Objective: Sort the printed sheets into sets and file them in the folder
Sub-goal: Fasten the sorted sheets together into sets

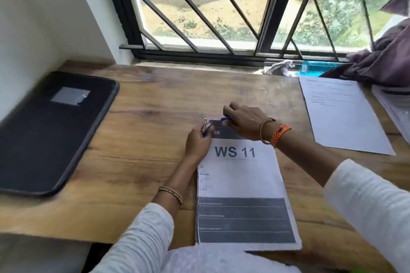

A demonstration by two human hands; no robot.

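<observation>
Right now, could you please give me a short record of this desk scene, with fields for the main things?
paper set: WS 11 sheets, stacked at the desk's near edge
left hand: grips a stapler at the set's top left corner
right hand: rests on the set's top edge
folder: black, shut, far left
other sheet: lies to the right
desk: wood

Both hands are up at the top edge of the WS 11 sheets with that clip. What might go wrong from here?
The left hand holds a clip at the corner of the WS 11 sheets; it could close crooked or miss a sheet. The right hand presses only the top, so the sheets may fan. Their bottom edge overhangs the desk and could slide.
</observation>
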